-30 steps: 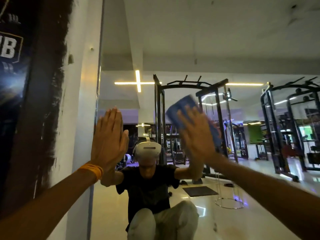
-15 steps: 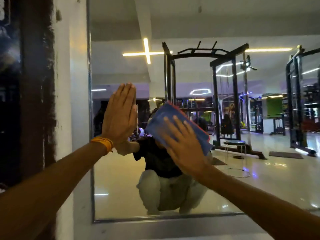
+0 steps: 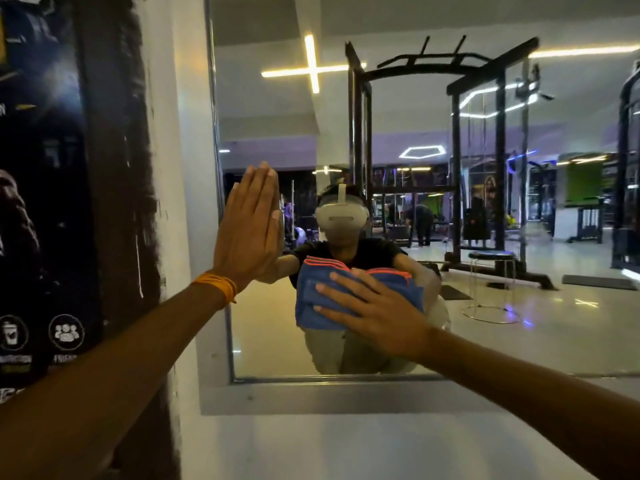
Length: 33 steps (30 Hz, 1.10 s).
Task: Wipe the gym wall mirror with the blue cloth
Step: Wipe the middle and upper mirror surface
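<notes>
Blue cloth (image 3: 332, 299), folded in several layers with an orange hem, is lying flat against the mirror (image 3: 519, 341) in the lower middle of the frame. The right hand (image 3: 374, 313) is pressing it to the glass with fingers spread and straight, not pinching it. The left hand (image 3: 249, 230), with an orange band (image 3: 216, 285) at its wrist, is leaning on the glass at centre left, palm flat and fingers straight and together. I am judging that the main risk is coming from this flat hold: if the pressure is getting lighter during a stroke, the layers may be sliding apart or the cloth may be dropping. The bare left palm may also be leaving marks on the glass, so that place will be needing a wipe. The lower frame edge (image 3: 346, 378) is running near below the cloth, so a downward stroke is ending soon and the fingertips may be hitting the ledge. The left frame edge (image 3: 216, 168) is standing just beside the left hand, with the poster (image 3: 41, 202) beyond it. Wide open glass is waiting to the right and toward the top of the frame.
</notes>
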Motion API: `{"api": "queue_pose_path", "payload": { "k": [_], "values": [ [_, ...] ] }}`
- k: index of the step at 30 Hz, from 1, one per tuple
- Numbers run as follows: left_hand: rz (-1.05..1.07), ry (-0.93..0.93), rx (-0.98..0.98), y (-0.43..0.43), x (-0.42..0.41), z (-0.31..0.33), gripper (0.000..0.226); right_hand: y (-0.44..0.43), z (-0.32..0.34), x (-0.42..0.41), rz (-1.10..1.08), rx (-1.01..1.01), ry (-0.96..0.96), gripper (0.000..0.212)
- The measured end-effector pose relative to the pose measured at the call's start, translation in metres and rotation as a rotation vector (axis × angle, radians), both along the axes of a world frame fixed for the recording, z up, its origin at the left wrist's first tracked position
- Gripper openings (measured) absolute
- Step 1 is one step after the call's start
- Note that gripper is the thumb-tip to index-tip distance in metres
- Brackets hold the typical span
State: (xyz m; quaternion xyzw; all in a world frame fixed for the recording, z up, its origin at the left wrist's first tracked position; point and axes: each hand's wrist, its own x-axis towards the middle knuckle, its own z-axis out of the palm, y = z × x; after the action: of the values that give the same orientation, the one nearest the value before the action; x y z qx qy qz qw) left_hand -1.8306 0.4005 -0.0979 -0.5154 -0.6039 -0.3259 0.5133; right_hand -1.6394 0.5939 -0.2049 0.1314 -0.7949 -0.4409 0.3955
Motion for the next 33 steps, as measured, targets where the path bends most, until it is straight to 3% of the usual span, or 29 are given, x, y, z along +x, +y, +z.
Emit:
{"api": "queue_pose_path", "payload": {
  "k": [3, 6, 8, 9, 12, 15, 17, 21, 23, 26, 28, 30, 33],
  "values": [
    [0.003, 0.001, 0.008, -0.001, 0.001, -0.014, 0.063, 0.025, 0.044, 0.027, -0.033, -0.05, 0.116, 0.063],
    [0.008, 0.002, 0.032, 0.0, 0.0, -0.024, 0.065, 0.043, 0.08, 0.051, -0.058, -0.414, 0.429, 0.057],
    [0.021, 0.012, 0.049, 0.004, 0.0, -0.026, 0.065, 0.031, 0.059, 0.042, -0.04, -0.609, 0.553, 0.06],
    [0.023, 0.021, 0.048, 0.007, 0.001, -0.025, 0.065, 0.023, 0.039, 0.034, -0.038, -0.608, 0.54, 0.062],
    [0.02, 0.047, 0.033, 0.02, 0.008, -0.023, 0.065, 0.013, -0.004, 0.023, -0.08, -0.332, 0.316, 0.062],
    [0.014, 0.033, 0.058, 0.032, 0.014, -0.025, 0.065, 0.037, 0.024, 0.036, -0.06, -0.215, 0.287, 0.053],
    [0.035, 0.021, 0.073, 0.037, 0.016, -0.029, 0.066, 0.062, 0.051, 0.055, -0.058, -0.357, 0.458, 0.056],
    [0.036, 0.068, 0.035, 0.051, 0.034, -0.038, 0.065, 0.075, 0.056, 0.089, 0.079, -0.856, 0.811, 0.054],
    [0.027, 0.084, 0.033, 0.063, 0.046, -0.041, 0.063, 0.053, 0.017, 0.068, 0.008, -0.765, 0.725, 0.055],
    [0.036, 0.077, 0.014, 0.079, 0.06, -0.047, 0.063, 0.046, -0.035, 0.054, -0.052, -0.43, 0.396, 0.05],
    [0.031, 0.091, -0.011, 0.086, 0.069, -0.057, 0.064, 0.063, -0.027, 0.085, -0.026, -0.349, 0.366, 0.053],
    [0.03, 0.099, -0.026, 0.092, 0.08, -0.067, 0.064, 0.094, -0.015, 0.125, -0.043, -0.514, 0.506, 0.057],
    [0.035, 0.042, -0.015, 0.099, 0.092, -0.078, 0.064, 0.137, -0.006, 0.173, 0.098, -1.032, 0.815, 0.066]
  ]
}}
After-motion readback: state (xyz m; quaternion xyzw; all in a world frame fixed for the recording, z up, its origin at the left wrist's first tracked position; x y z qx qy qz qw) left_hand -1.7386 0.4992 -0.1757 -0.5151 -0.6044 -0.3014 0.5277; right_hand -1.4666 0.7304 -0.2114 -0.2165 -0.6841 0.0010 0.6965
